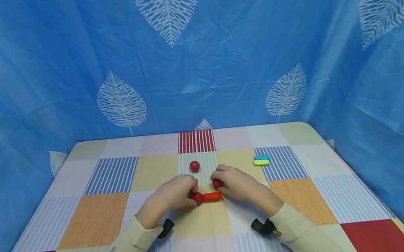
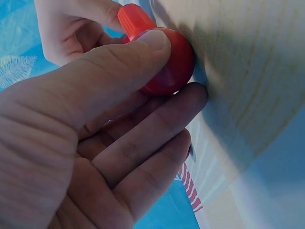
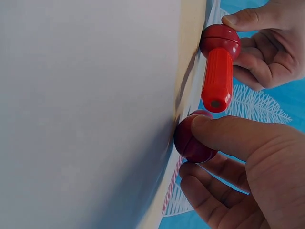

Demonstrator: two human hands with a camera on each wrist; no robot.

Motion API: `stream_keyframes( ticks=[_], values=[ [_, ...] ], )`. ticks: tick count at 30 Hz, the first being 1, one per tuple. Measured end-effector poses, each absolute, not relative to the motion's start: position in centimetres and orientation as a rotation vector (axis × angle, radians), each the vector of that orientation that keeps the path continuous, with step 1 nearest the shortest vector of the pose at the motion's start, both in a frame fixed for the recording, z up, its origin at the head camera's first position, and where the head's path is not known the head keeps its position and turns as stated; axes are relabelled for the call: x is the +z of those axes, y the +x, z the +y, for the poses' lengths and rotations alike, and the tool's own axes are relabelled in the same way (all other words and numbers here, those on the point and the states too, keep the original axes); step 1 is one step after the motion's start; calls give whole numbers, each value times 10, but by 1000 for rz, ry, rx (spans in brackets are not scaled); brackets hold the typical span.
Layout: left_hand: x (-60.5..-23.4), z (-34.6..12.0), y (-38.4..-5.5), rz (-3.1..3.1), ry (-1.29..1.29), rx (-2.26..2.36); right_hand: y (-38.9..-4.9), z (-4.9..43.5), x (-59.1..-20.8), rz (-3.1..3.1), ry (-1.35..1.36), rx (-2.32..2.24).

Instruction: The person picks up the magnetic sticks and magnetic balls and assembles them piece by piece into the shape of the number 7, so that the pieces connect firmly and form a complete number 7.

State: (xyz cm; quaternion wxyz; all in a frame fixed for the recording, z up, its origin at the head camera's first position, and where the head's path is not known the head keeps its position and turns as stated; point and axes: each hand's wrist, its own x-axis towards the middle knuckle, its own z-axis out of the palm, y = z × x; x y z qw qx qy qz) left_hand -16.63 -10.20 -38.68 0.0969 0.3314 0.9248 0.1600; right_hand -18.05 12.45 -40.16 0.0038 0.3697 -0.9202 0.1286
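Observation:
My left hand [image 1: 176, 192] pinches a dark red ball [image 2: 178, 62] between thumb and fingers, low over the table. A ribbed orange-red rod [image 3: 218, 81] sticks out from that ball toward the right, its free end showing a grey round spot. A second red ball [image 3: 193, 143] is pinched by my right hand [image 1: 239, 184], close to the rod's free end; in the right wrist view a small gap shows between them. Beyond both hands, a third red ball [image 1: 194, 166] lies on the table.
To the right and farther back, a blue rod [image 1: 262, 158] and a yellow-green rod [image 1: 261, 163] lie side by side. A patchwork cloth [image 1: 108, 218] covers the table. Blue leaf-patterned curtains [image 1: 195, 61] hang behind and at both sides.

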Motion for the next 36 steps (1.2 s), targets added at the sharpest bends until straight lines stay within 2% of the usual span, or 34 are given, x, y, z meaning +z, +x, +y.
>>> stream_keyframes(
  ticks=[36],
  values=[
    [-388,-102,-167,2729,973,497,-159,153,-401,-2898,1154,404]
  ],
)
